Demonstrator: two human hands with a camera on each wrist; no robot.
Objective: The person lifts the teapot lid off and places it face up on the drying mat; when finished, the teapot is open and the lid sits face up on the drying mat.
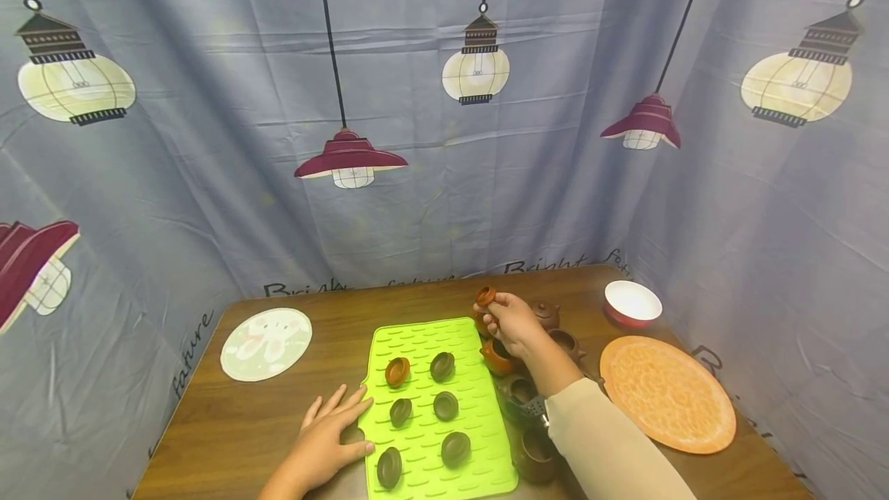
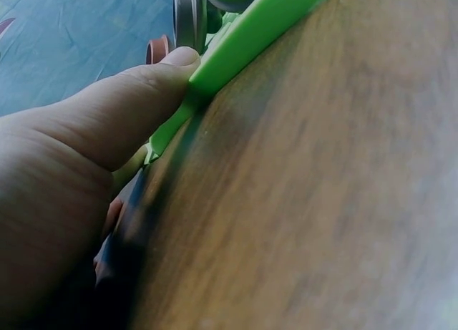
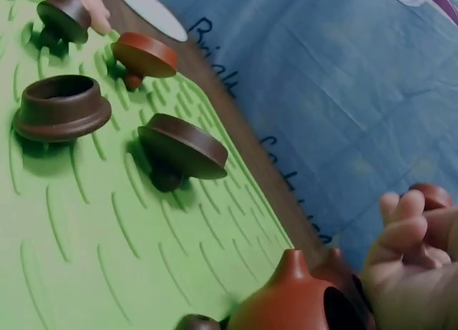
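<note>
In the head view my right hand [image 1: 515, 324] pinches a small reddish-orange teapot lid [image 1: 486, 295] above the far end of a column of small clay teapots. Just below that hand is an orange teapot [image 1: 497, 359] without its lid. My left hand [image 1: 325, 438] lies with fingers spread at the left edge of a lime-green mat [image 1: 424, 339], thumb and fingertips at its rim. On the mat lie several upturned lids: one orange [image 1: 397, 371], the others dark brown, such as this dark lid [image 1: 455, 449]. The left wrist view shows the left thumb [image 2: 154, 79] against the mat's edge.
More teapots stand right of the mat, including a lidded brown teapot [image 1: 545, 314] and an open dark teapot [image 1: 536, 455], partly behind my right arm. Farther right are a round orange placemat [image 1: 667, 393] and a red-and-white bowl [image 1: 633, 302]. A bunny-patterned mat [image 1: 267, 344] lies far left.
</note>
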